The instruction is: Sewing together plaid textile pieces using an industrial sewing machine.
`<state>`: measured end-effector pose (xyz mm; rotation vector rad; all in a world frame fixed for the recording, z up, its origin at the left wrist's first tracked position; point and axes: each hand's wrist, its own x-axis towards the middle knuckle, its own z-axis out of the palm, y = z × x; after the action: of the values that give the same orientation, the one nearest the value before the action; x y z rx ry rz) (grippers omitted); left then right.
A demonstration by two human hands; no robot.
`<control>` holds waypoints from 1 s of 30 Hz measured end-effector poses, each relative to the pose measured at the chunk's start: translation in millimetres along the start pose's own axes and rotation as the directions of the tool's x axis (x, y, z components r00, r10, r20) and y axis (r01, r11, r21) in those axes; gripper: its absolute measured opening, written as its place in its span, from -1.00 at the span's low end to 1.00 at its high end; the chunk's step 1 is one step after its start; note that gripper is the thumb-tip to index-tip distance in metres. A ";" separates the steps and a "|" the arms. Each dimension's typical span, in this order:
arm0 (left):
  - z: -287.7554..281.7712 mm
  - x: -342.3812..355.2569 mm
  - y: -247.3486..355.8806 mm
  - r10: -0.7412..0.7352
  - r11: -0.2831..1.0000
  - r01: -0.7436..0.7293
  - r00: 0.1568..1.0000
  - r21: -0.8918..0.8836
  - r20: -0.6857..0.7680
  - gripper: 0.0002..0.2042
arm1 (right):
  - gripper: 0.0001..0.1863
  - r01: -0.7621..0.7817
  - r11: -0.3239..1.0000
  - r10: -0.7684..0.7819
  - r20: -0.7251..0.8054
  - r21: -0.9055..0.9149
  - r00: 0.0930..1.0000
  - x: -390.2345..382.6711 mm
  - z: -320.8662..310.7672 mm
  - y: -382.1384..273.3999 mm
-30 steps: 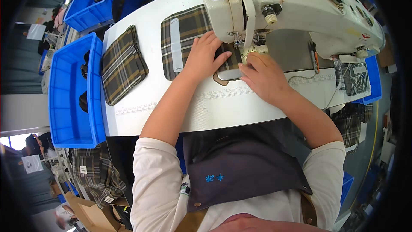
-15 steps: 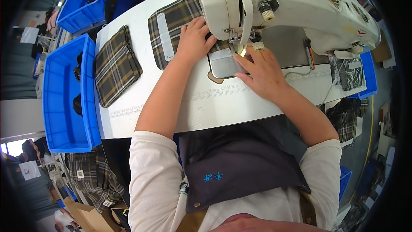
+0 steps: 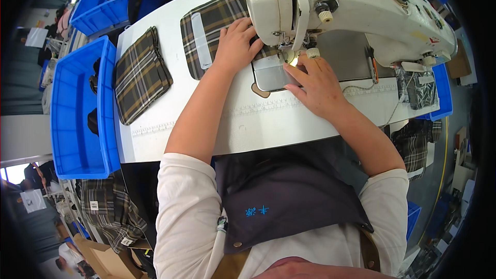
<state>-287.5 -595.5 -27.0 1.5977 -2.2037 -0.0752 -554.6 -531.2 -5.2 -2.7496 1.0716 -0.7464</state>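
A sewing machine (image 3: pixel 341 5) with a white body stands over the far right part of the white table. My left hand (image 3: pixel 237 46) lies with spread fingers on a plaid fabric piece (image 3: pixel 223 11), just left of the machine head. A pale strip template (image 3: pixel 200 39) rests on that piece. The fabric's right edge runs under the machine head, near the lit needle area. My right hand (image 3: pixel 318 85) is on the right side of the needle, fingers stretched forward and thumb apart over the metal plate (image 3: pixel 274 76). Its fingertips are partly hidden by the machine.
A stack of plaid pieces (image 3: pixel 142 75) lies at the table's left, beside a blue bin (image 3: pixel 77 119). Snips with orange handles (image 3: pixel 373 67) and a plastic-wrapped packet (image 3: pixel 419 88) lie on the right. A printed ruler (image 3: pixel 263 107) crosses the table front. More plaid fabric (image 3: pixel 111 206) hangs lower left.
The whole view has shifted slightly. Both hands keep nearly the same pose and place by the needle, and the fabric shows no clear movement.
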 end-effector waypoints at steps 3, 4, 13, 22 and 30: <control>-0.4 -0.6 -0.9 0.017 1.000 -0.017 1.000 -0.002 0.016 -0.61 | -0.52 0.007 1.000 -0.007 -0.003 -0.005 1.000 -0.3 0.3 0.4; -0.1 -0.5 -1.0 0.031 0.999 -0.031 0.999 -0.012 0.028 -0.61 | -0.52 0.007 1.000 -0.007 -0.001 -0.006 1.000 -0.6 0.4 0.8; -9.0 -3.3 -41.9 -0.531 0.836 0.529 0.708 -0.150 -0.465 -0.70 | -0.56 0.004 1.000 -0.004 -0.021 0.015 1.000 -0.6 -1.7 1.9; -19.9 -24.2 -54.5 -0.703 0.599 0.799 0.555 0.050 -0.445 -0.46 | -0.59 -0.027 0.996 0.027 -0.003 0.083 1.000 -1.5 -1.6 -1.1; -51.2 -156.0 -3.8 -0.486 0.866 0.495 0.801 -0.070 -0.351 -0.64 | -0.61 0.004 1.000 -0.004 -0.017 -0.001 1.000 -4.3 14.6 11.3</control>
<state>-225.9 -443.3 -27.8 1.9818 -1.4817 0.0908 -557.3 -538.0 -22.6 -2.7520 1.0695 -0.7721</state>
